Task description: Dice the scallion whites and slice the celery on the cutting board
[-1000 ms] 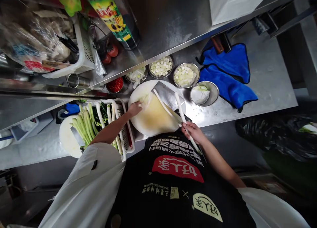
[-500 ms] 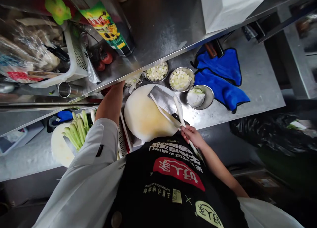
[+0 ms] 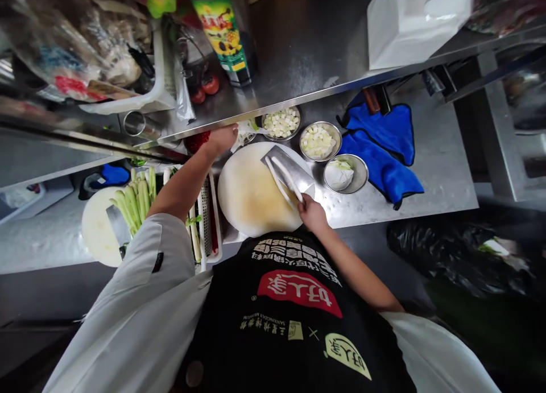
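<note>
My right hand is closed round the lower end of a long white stalk over the right part of the round cutting board. A second white stalk lies beside it, over the broad blade of a cleaver; the handle is hidden. My left hand reaches past the board's far left edge, beneath the shelf edge, touching whitish scraps in a small metal bowl. Its fingers are partly hidden there.
Metal bowls hold white cubes, more pale pieces and a whitish chunk. A blue cloth lies at right. Green stalks and a perforated basket are at left. A metal shelf overhangs the counter.
My left hand has come into view at the whitish scraps. My right hand has moved left and forward, bringing its stalk over the cleaver. The whole view has shifted.
</note>
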